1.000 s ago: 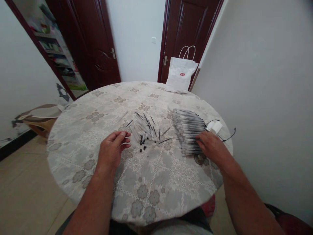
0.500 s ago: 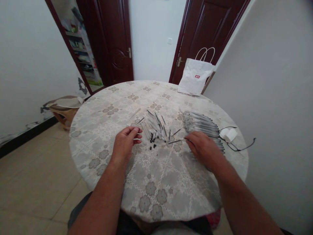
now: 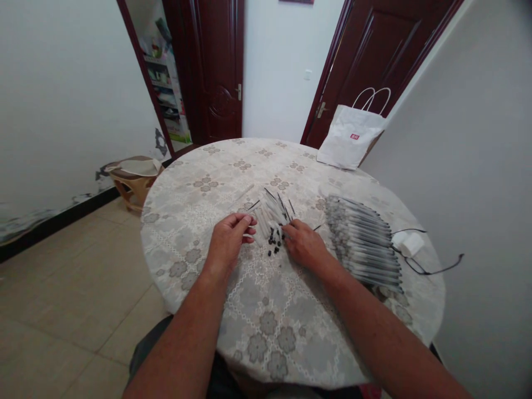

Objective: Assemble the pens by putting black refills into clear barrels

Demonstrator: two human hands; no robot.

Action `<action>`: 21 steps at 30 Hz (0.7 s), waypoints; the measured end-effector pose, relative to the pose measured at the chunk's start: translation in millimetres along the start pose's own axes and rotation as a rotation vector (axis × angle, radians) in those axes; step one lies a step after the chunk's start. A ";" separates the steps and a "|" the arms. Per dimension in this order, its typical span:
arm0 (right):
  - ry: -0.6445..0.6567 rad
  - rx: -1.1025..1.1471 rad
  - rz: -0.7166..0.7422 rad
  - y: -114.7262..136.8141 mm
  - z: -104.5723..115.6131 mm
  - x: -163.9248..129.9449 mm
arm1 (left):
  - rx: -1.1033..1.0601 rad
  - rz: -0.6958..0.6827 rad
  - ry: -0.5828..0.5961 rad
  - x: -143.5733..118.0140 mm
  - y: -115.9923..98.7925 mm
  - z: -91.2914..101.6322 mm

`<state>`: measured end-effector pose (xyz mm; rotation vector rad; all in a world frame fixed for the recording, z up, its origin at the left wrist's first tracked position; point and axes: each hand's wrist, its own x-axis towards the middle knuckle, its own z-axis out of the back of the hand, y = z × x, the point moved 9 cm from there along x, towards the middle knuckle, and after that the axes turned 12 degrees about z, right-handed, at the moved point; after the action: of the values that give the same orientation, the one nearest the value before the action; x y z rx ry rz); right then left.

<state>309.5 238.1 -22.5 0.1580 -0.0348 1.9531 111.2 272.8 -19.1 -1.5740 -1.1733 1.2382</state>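
On the table lies a loose pile of clear pen barrels [image 3: 262, 220], dark thin pen refills [image 3: 292, 207] and small black pen plugs [image 3: 276, 250]. My left hand [image 3: 229, 237] hovers at the pile's left side, thumb and index finger pinched together; whatever is between them is too small to make out. Bent over the right edge of the pile is my right hand [image 3: 305, 244], its fingertips closed among the parts and largely hidden. Right of it, many assembled-looking pens [image 3: 366, 238] lie side by side in a thick row.
Eyeglasses [image 3: 419, 269] and a small white object [image 3: 409, 243] lie beyond the pen row. A white paper bag [image 3: 349, 136] stands at the back right of the round table with a patterned tablecloth [image 3: 274, 327]. A wooden stool [image 3: 135, 180] is at the left.
My right hand has moved left from beside the row of pens to the loose pile. My left hand keeps its pinch by the pile. The whole view has shifted a little.
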 end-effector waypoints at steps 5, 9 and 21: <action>-0.084 0.165 0.044 -3.7 -0.7 -8.5 | 0.019 0.010 0.033 0.3 3.2 -3.7; -0.172 0.300 0.095 -3.2 4.3 -13.1 | 0.050 0.034 0.054 0.3 7.7 -7.7; -0.406 0.593 -0.058 -20.7 24.5 -16.9 | 0.117 0.111 0.182 1.3 24.6 -27.2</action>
<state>337.3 228.0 -1.4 0.9318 0.2821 1.7951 142.5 266.7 -37.3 -1.6442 -0.8936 1.1835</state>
